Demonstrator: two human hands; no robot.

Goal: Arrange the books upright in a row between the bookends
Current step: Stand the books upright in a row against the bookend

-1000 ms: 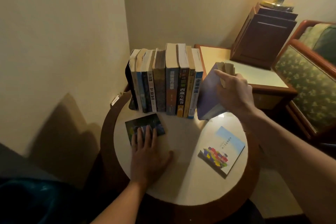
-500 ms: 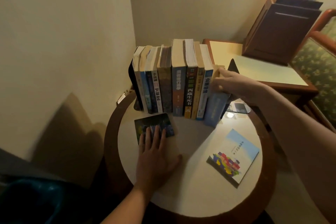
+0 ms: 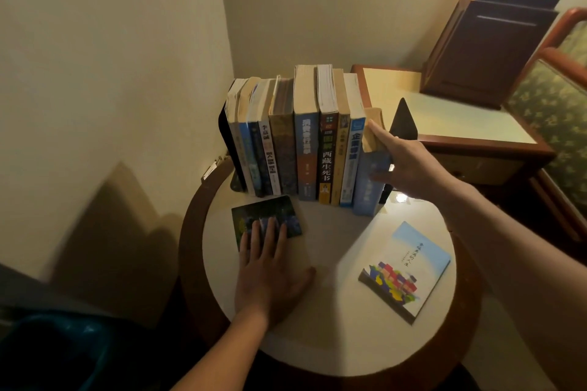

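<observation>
In a dim corner where two pale walls meet, a round counter [image 3: 330,263] with a wooden rim carries a row of books [image 3: 305,143] standing upright, spines facing the person. The row leans on a black bookend [image 3: 224,133] at its left end.

The right hand [image 3: 409,165] grips a pale blue book [image 3: 368,190] at the right end of the row. The thumb lies over its top page edge and the fingers curl round the far cover, apparently to keep it vertical and press it against its neighbour. A second black bookend [image 3: 402,119] stands just beyond that hand, to the right of the book. Whether it touches the book cannot be told, because the hand covers the gap.

The left hand [image 3: 270,276] lies flat, fingers straight and together. The fingertips press on a small dark book [image 3: 263,216] lying face up on the counter just in front of the row, and the palm rests on the bare top. It is probably steadying the person or marking the next book to lift.

A book with a colourful cover [image 3: 409,267] lies flat near the right rim, well apart from the row. By the look of it the task is nearly done: two books are not yet shelved, and the right bookend will likely need sliding in to close the row.
</observation>
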